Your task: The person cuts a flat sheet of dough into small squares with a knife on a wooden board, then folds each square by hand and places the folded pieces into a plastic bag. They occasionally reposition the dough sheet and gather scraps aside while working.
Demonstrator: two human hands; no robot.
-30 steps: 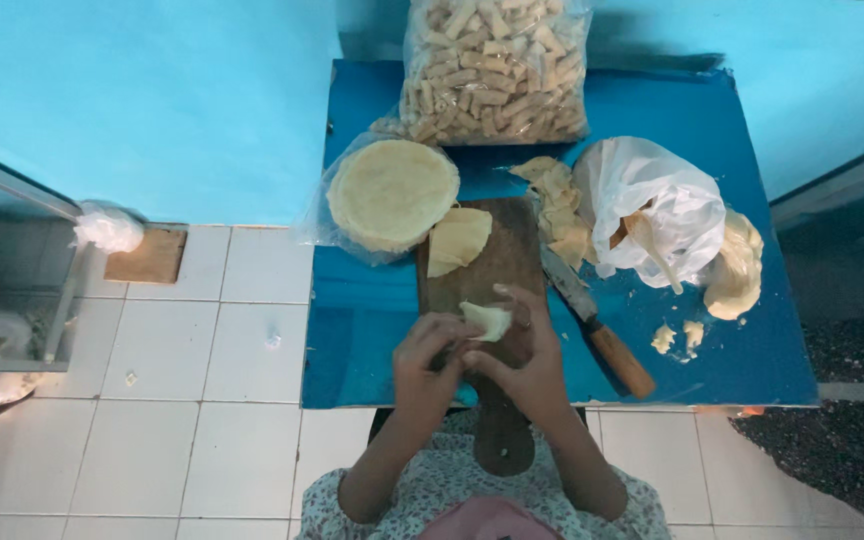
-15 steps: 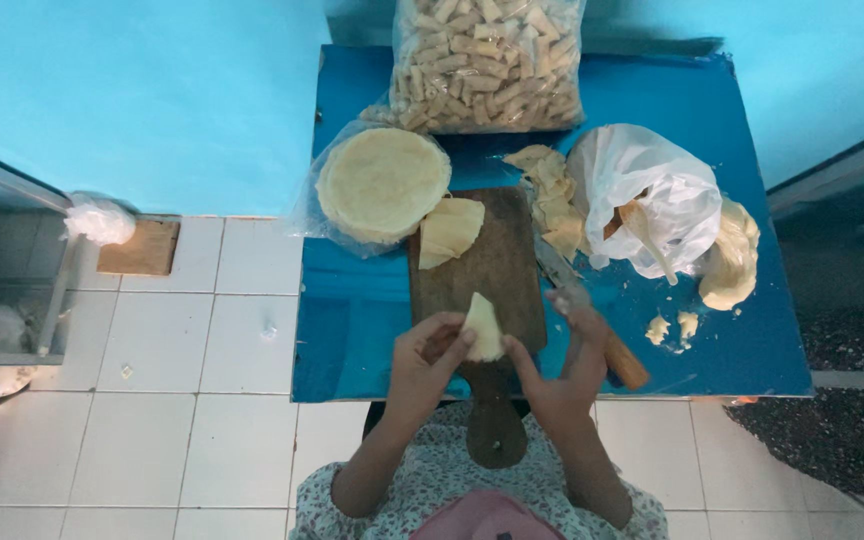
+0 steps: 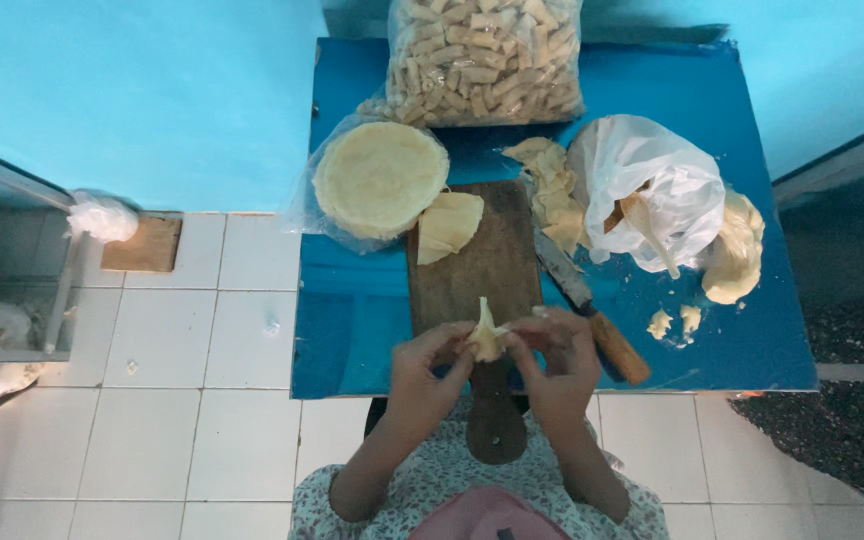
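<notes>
My left hand (image 3: 422, 372) and my right hand (image 3: 558, 358) pinch one small pale dough wrapper (image 3: 486, 338) between their fingertips, above the near end of a dark wooden cutting board (image 3: 477, 265). The wrapper is folded and stands up between the fingers. A cut wedge of wrapper (image 3: 449, 224) lies on the board's far left corner. A round stack of wrappers (image 3: 379, 178) sits in clear plastic to the left of the board.
A knife with a wooden handle (image 3: 592, 314) lies right of the board on the blue table (image 3: 352, 330). Behind are a big clear bag of rolled pieces (image 3: 482, 55), a white bag with a spoon (image 3: 652, 195), and dough scraps (image 3: 552, 185). White floor tiles lie to the left.
Both hands have come together on the wrapper near the board's handle end. Half a second ago the left hand held it alone while the right reached towards the knife.
</notes>
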